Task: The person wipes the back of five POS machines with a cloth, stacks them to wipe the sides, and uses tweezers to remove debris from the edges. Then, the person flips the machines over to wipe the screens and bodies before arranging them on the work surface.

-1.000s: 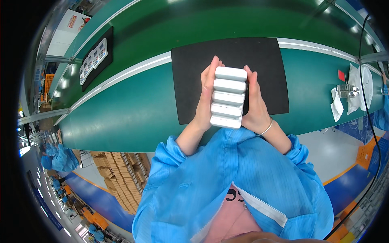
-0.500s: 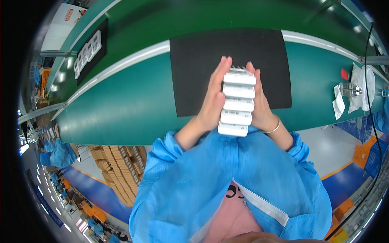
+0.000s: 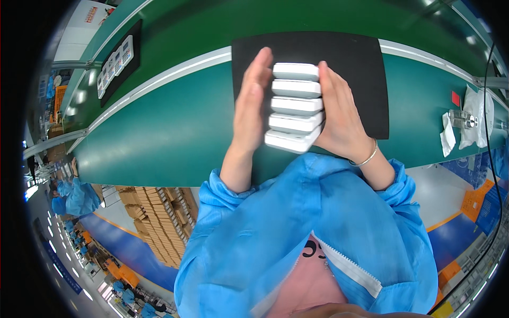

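Note:
Several small white plastic cases [image 3: 297,89], rounded and flat, stand in a row one behind another over the black mat [image 3: 360,58]; the nearest sits slightly askew. My left hand [image 3: 252,106] is open beside their left side, fingers straight, with a narrow gap between. On the other side my right hand [image 3: 342,114] lies against their right edges, its fingers stretched along the row. Its thumb is hidden. What is under the cases cannot be seen.
At the left, a black pad [image 3: 135,53] carries more white devices [image 3: 115,66]. A glass jar [image 3: 462,120], a white tissue [image 3: 447,135], a plastic bag [image 3: 477,116] and a red square [image 3: 455,98] lie at the right of the green bench [image 3: 169,127]. Stacked cartons [image 3: 154,222] stand behind the bench edge.
The row of cases has shifted left and away from my body and turned, showing other faces. My left hand has come off it. My right hand stays against its side.

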### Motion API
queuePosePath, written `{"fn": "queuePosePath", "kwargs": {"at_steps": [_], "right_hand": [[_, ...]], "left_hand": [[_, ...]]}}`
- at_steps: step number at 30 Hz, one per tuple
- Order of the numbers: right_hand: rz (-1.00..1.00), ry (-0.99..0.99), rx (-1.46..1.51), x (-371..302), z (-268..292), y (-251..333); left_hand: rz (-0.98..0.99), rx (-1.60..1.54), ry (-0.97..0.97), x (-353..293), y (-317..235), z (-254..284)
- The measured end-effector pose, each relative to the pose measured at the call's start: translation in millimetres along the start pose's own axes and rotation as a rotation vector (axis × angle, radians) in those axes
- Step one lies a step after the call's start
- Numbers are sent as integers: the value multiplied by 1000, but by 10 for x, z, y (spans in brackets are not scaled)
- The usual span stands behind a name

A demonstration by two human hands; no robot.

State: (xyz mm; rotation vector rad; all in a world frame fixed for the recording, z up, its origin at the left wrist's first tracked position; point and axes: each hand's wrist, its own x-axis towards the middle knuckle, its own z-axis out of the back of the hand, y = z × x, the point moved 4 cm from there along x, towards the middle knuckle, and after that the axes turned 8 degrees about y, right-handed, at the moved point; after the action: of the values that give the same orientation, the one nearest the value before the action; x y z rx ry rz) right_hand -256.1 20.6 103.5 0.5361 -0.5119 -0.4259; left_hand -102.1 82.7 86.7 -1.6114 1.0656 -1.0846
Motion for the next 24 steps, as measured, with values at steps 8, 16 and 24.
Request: {"fn": "queuePosePath", "kwargs": {"at_steps": [8, 16, 24], "right_hand": [[68, 252, -345, 338, -275, 256], [61, 316, -426, 431, -282, 232], [64, 296, -364, 386, -258, 85]], "left_hand": [[165, 10, -79, -99, 155, 390], [175, 202, 23, -107, 91, 660], [172, 837, 321, -367, 79, 566]]}}
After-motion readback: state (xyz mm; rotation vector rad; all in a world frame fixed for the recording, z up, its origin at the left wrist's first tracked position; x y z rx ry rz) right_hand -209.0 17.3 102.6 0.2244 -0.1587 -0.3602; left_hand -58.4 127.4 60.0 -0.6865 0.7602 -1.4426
